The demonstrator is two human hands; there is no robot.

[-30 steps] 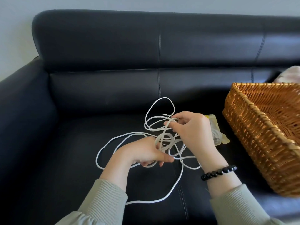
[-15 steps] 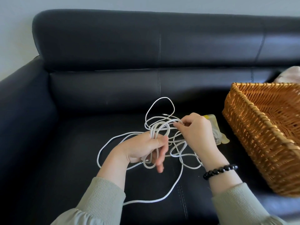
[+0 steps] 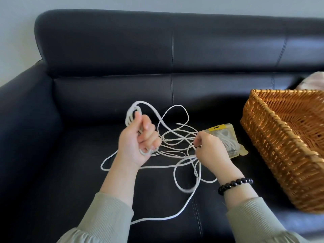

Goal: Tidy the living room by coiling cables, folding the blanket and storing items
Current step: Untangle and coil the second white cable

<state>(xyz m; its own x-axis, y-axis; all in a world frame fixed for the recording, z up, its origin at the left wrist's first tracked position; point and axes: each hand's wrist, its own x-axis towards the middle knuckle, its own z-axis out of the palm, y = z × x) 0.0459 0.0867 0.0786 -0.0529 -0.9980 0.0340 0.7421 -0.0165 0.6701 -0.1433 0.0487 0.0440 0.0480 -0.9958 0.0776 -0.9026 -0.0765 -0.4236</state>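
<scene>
White cable (image 3: 129,114) sprawls tangled across middle of black sofa (image 3: 70,172) seat. Your left hand (image 3: 138,142) grips gathered loops; your right hand (image 3: 212,149) pinches loose strands. Yellow-trimmed packet (image 3: 226,135) just right; wicker basket (image 3: 280,137) farther right.

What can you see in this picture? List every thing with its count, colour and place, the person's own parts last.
sofa: one, black, fills the view.
wall: one, pale grey, behind the sofa.
cable: one tangle, white, on the seat.
packet: one, clear with yellow top, right of the tangle.
basket: one, orange-brown wicker, seat's right side.
pale fabric: one, pinkish, behind the basket.
bracelet: one, black beads, right wrist.
sleeves: two, grey-green, lower edge.
left hand: one, grips coiled cable loops.
right hand: one, pinches cable strands.
</scene>
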